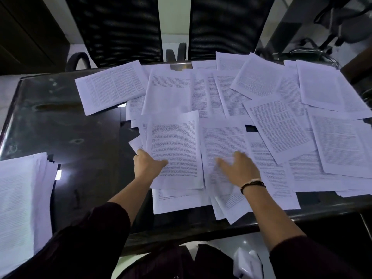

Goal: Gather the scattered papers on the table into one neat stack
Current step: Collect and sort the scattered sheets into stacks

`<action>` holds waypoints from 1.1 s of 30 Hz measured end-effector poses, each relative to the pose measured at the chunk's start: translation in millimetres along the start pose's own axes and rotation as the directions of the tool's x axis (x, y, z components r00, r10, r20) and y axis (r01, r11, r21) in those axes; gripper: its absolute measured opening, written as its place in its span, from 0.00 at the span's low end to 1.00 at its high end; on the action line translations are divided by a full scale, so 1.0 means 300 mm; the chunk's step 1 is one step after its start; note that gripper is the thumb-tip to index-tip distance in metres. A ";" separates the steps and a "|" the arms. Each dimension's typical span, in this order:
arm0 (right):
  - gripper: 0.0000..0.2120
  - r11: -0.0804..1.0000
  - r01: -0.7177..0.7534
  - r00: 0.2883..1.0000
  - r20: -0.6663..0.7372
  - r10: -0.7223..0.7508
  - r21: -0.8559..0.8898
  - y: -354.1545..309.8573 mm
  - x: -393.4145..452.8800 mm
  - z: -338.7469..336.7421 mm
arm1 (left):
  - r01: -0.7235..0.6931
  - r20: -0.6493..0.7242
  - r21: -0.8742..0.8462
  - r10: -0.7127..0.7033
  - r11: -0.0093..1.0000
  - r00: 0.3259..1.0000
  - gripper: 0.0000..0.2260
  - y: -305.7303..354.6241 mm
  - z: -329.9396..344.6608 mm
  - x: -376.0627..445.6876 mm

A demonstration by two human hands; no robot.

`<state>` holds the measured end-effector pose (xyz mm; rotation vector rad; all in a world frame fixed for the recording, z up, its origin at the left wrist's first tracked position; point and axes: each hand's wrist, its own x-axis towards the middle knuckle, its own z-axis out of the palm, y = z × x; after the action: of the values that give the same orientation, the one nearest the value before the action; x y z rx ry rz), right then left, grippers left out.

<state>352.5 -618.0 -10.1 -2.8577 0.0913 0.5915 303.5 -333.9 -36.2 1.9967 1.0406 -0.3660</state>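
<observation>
Several white printed sheets (pixel 271 109) lie scattered and overlapping over the middle and right of the dark glass table (pixel 60 127). My left hand (pixel 148 164) grips the left edge of a small bundle of sheets (pixel 174 150), thumb on top, fingers hidden beneath. To its right, my right hand (pixel 240 170) lies flat with spread fingers on a loose sheet (pixel 223 141); the hand is motion-blurred. A thick pile of gathered papers (pixel 20 198) rests at the near left corner.
Two black mesh chair backs (pixel 120 27) stand behind the table's far edge. Some sheets overhang the near edge at centre. A white object (pixel 247 264) sits below the near edge by my lap. The table's left half shows bare glass.
</observation>
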 end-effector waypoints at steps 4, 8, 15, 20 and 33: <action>0.61 0.957 -0.258 0.966 -0.030 0.256 -0.130 0.118 0.099 0.034 | 0.021 -0.002 -0.077 -0.021 0.997 1.000 0.29 0.015 -0.006 0.008; 0.55 0.973 -0.227 0.969 0.107 0.221 0.041 0.153 0.149 0.044 | 0.062 0.042 -0.206 -0.054 0.977 0.998 0.24 0.016 -0.002 0.017; 0.22 0.498 -0.158 0.969 0.232 -0.090 0.853 0.171 0.125 -0.141 | 0.050 0.081 -0.380 -0.021 0.924 0.997 0.05 -0.029 -0.062 0.029; 0.12 -0.101 -0.136 0.906 0.083 -0.416 0.986 0.053 0.035 -0.289 | 0.082 0.160 -0.394 -0.020 0.916 0.987 0.06 -0.088 -0.118 0.052; 0.13 0.765 0.042 0.979 0.126 -0.160 0.642 -0.299 0.084 0.132 | 0.318 0.336 -0.747 -0.082 0.584 0.938 0.22 -0.168 -0.148 0.061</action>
<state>369.8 -521.9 -37.4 -2.1221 0.0871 0.6353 270.2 -273.8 -47.2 0.9785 1.0107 -0.2158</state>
